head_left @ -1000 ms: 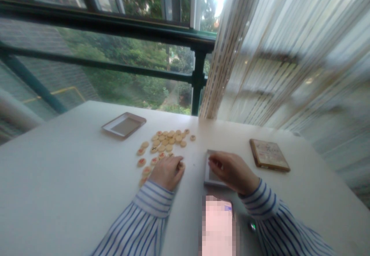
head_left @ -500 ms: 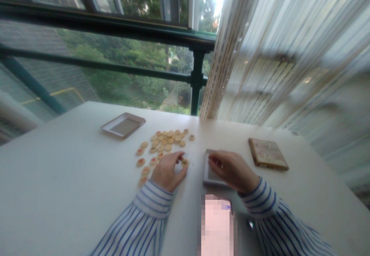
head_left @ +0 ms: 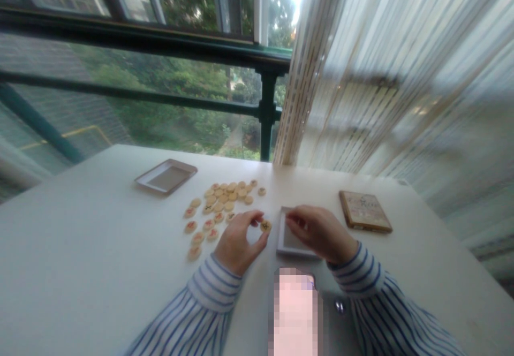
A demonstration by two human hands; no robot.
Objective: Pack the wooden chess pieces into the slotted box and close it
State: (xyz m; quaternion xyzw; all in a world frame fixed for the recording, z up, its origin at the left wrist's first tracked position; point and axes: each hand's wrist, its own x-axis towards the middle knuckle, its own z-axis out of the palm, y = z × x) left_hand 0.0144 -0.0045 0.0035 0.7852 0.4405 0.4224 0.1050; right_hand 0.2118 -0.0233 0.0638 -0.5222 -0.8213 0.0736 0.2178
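Observation:
Between thumb and fingertips, my left hand (head_left: 236, 241) pinches a round wooden Chinese chess piece (head_left: 265, 226) with a dark character facing up. The piece is held just left of a shallow light-coloured box (head_left: 282, 241). Over that box hovers my right hand (head_left: 327, 233), its fingers curled together; whether anything is in them is hidden. Left of my left hand lie several loose chess pieces (head_left: 210, 224) with red characters. Farther back, more pieces (head_left: 232, 196) form a cluster, many of them showing plain faces.
A shallow tray (head_left: 165, 176) lies at the back left of the white table (head_left: 100, 259). On the right is a flat brown-edged box (head_left: 365, 211) with a printed top. A pixelated patch covers something at the front. Green railing (head_left: 267, 110) and a string curtain (head_left: 299, 93) stand behind the table.
My left hand has moved slightly right with the chess piece, whose dark character now shows more clearly. My right hand stays over the box. The view has shifted a little.

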